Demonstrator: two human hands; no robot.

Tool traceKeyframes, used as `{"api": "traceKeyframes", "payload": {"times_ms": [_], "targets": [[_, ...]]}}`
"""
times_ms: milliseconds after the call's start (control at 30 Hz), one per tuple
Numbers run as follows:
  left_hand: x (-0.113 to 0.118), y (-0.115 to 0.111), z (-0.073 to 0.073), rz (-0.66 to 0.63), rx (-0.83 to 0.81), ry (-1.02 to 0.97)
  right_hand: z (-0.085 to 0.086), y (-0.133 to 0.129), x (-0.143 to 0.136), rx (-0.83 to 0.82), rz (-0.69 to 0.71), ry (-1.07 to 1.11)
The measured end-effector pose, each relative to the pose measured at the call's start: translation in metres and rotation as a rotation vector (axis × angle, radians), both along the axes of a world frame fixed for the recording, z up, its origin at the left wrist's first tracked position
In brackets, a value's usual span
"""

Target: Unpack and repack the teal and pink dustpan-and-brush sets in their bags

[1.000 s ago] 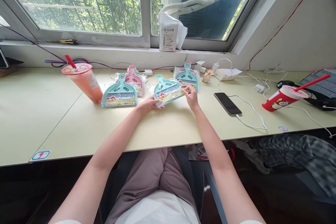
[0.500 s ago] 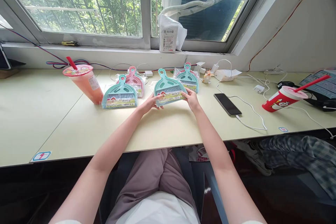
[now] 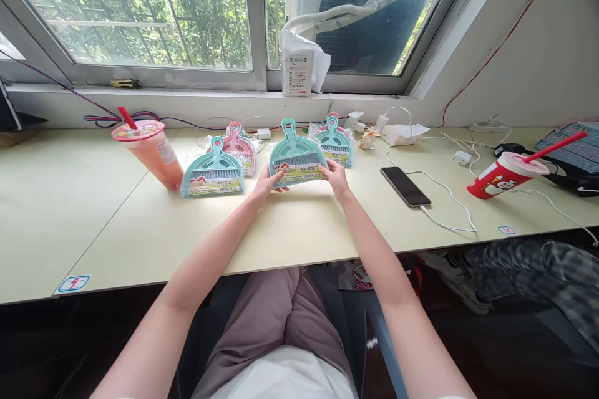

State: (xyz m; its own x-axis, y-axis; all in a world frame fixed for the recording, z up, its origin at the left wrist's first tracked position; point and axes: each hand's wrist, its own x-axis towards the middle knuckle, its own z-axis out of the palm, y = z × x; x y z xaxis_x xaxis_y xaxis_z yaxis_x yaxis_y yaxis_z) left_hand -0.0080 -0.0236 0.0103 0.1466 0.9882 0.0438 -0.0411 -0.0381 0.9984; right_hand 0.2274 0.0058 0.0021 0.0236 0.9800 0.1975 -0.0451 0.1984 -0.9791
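Observation:
Between my two hands is a teal dustpan and brush set (image 3: 296, 149) in clear wrapping, its handle pointing toward the window. My left hand (image 3: 268, 183) grips its lower left corner, thumb on the printed label. At the lower right corner, my right hand (image 3: 336, 177) holds the same set. Another wrapped teal dustpan set (image 3: 213, 168) lies to the left, with a pink dustpan set (image 3: 239, 146) partly hidden behind it. Behind my right hand rests a further teal set (image 3: 334, 139), with pink showing at its handle.
A pink drink cup (image 3: 152, 151) leans at the left. To the right lie a phone (image 3: 405, 186) on a white cable, a red cup (image 3: 503, 176) with a straw, and chargers (image 3: 461, 158). A packet (image 3: 297, 73) stands on the sill. A person's checked trousers (image 3: 538, 277) show at right.
The held dustpan set has shifted slightly left and turned to sit more level. Both hands have moved with it and keep their grip.

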Motion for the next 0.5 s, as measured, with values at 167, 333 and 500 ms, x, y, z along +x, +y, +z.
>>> {"api": "traceKeyframes", "payload": {"times_ms": [167,333,500], "targets": [[-0.002,0.005,-0.004,0.026,0.041,0.025,-0.001,0.000,0.001,0.009,0.039,-0.067],[-0.003,0.007,-0.007,0.074,0.094,0.114,-0.005,0.005,0.005,0.078,0.023,-0.196],[0.011,0.004,-0.009,0.131,0.198,0.355,-0.005,0.015,0.030,0.037,-0.069,-0.224]]}}
